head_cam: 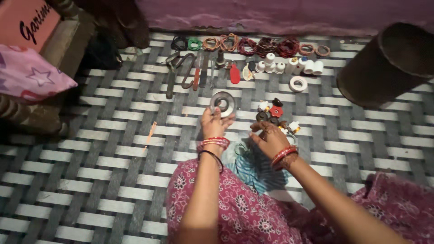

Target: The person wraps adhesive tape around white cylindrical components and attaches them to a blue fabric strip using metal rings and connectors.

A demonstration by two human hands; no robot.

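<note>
My left hand point(214, 123) holds up a flat grey metal ring point(223, 103) by its lower edge, above the woven mat. My right hand point(270, 138) hovers just beside a small heap of parts point(274, 114) in black, red and white, fingers curled, touching or nearly touching them. Both wrists wear red bangles. A blue-green striped cloth point(254, 169) lies between my arms, over my pink flowered lap.
Coils of wire point(253, 45) line the far edge of the black-and-white woven mat point(113, 149). Below them lie pliers and hand tools point(185, 72), white fittings point(289, 67) and a tape roll point(298, 83). A dark bin point(389, 63) stands right, a pink cushion point(31, 74) left.
</note>
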